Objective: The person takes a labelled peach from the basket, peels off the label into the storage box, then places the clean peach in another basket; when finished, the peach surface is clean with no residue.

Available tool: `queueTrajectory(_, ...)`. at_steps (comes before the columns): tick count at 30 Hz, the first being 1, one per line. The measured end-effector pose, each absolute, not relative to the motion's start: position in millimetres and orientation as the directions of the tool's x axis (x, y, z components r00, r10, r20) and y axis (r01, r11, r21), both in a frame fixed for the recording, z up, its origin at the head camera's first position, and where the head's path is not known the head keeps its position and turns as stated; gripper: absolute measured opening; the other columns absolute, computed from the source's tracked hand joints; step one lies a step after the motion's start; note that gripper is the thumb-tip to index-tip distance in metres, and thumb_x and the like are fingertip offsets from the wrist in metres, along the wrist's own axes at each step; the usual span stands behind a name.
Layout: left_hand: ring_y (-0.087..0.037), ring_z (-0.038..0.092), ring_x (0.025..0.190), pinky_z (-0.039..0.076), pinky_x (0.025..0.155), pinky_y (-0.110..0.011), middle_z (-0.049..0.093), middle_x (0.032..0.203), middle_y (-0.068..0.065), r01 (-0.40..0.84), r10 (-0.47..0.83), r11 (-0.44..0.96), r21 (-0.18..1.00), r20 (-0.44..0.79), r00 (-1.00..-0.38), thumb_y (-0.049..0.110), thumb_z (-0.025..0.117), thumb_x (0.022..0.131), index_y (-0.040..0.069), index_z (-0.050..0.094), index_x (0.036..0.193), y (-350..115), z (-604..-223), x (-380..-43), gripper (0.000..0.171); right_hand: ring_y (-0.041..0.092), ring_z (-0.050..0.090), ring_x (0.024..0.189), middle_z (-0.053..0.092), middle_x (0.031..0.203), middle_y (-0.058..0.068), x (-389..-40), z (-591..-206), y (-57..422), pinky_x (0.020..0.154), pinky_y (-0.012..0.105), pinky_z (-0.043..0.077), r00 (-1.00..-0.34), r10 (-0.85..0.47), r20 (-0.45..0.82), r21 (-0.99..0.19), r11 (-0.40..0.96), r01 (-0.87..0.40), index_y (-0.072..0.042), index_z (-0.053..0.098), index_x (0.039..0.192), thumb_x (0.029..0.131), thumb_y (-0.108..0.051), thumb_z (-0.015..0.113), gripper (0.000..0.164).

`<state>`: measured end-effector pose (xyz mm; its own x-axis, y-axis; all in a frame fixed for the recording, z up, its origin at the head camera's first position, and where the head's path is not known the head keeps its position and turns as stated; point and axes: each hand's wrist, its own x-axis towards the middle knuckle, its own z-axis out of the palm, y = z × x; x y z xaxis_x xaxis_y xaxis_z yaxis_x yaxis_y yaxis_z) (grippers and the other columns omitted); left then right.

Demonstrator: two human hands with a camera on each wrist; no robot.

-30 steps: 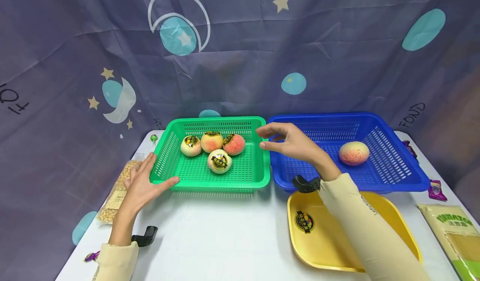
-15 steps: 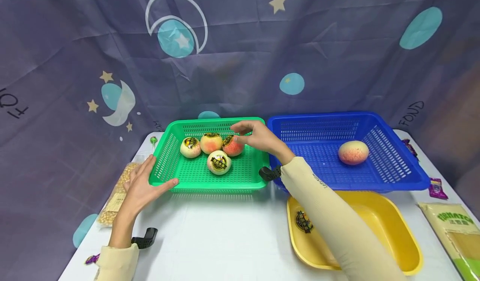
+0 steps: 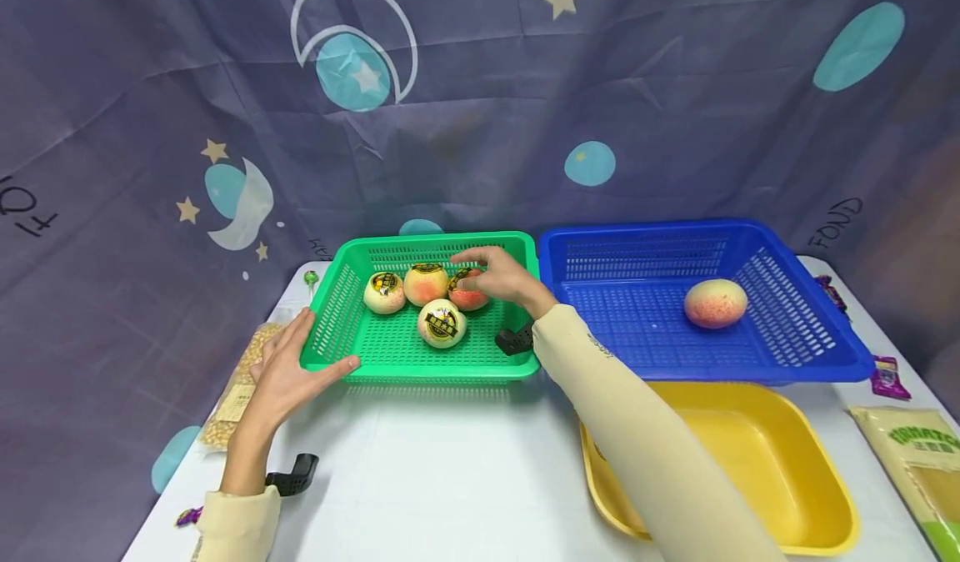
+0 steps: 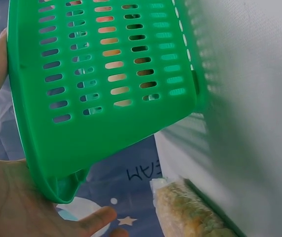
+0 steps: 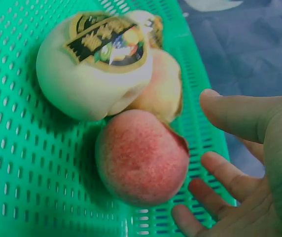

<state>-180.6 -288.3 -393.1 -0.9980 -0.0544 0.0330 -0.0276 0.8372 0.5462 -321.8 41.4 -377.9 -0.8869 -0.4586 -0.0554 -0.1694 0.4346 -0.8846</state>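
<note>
The green basket [image 3: 420,371] holds several peaches with black-and-gold stickers. My right hand [image 3: 501,277] is over its right half, at the red peach [image 3: 468,299]. In the right wrist view the thumb and spread fingers [image 5: 232,177] stand beside that red peach [image 5: 142,158], with nothing between them. A pale peach [image 3: 442,323] lies in front, a yellow-pink peach [image 3: 425,285] and another pale one [image 3: 384,293] to the left. My left hand [image 3: 283,376] rests at the basket's front left corner, fingers along the left rim, thumb by the front rim.
A blue basket [image 3: 622,312] with one peach [image 3: 716,303] stands to the right. In front of it is a yellow tub [image 3: 735,454], partly under the right sleeve. Bags [image 3: 243,383] [image 3: 918,454] and wrapped candies [image 3: 890,378] lie along the sides.
My right hand has moved left from between the two baskets, over the green one, to the red peach. The left hand stays at the green basket's corner.
</note>
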Motion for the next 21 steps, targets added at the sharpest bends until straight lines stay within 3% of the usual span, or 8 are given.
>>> queueTrajectory(10, -0.053, 0.011, 0.151, 0.010, 0.105, -0.079, 0.010, 0.173, -0.003, -0.032, -0.054, 0.835, 0.549, 0.025, -0.998, 0.065, 0.075, 0.081, 0.018, 0.012, 0.165, -288, -393, -179, 0.115, 0.032, 0.041, 0.146, 0.040, 0.161, 0.010, -336, -385, 34, 0.113, 0.048, 0.044, -0.899, -0.421, -0.119, -0.815, 0.559, -0.153, -0.016, 0.052, 0.149, 0.095, -0.011, 0.070, 0.057)
queueTrajectory(21, -0.058, 0.009, 0.151, 0.009, 0.105, -0.081, 0.009, 0.174, -0.003, -0.040, -0.056, 0.835, 0.548, 0.013, -0.998, 0.065, 0.074, 0.082, 0.020, 0.011, 0.165, -289, -394, -181, 0.114, 0.033, 0.044, 0.141, 0.043, 0.157, 0.016, -343, -392, 31, 0.113, 0.046, 0.044, -0.884, -0.430, -0.184, -0.678, 0.707, -0.202, -0.008, 0.044, 0.154, 0.094, -0.014, 0.071, 0.066)
